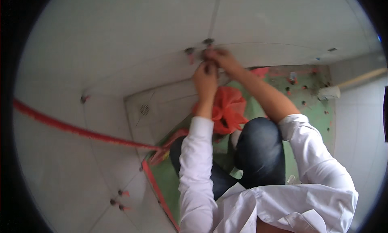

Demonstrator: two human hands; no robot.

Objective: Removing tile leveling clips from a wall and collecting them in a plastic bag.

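Note:
Both hands reach up to a white tiled wall [153, 34], where small dark-capped clips with pink tails sit on the joints. My right hand [222, 59] has its fingers closed at the clip [208, 41] on the vertical joint; what exactly they grip is hidden. Just below, my left hand [205, 77] is curled close under the right one, around something dark that is too blurred to name. Another clip [190, 51] hangs just left of my fingers. Beneath my hands lies a crumpled red mesh bag [226, 101].
A green floor covering [254, 91] with pink edging holds scattered clips [304, 103]. A white roller [329, 92] on a pole leans at the right. A drain [144, 109] is in the floor tiles, and a red strap [81, 130] crosses the left. My bent knee [260, 148] is below.

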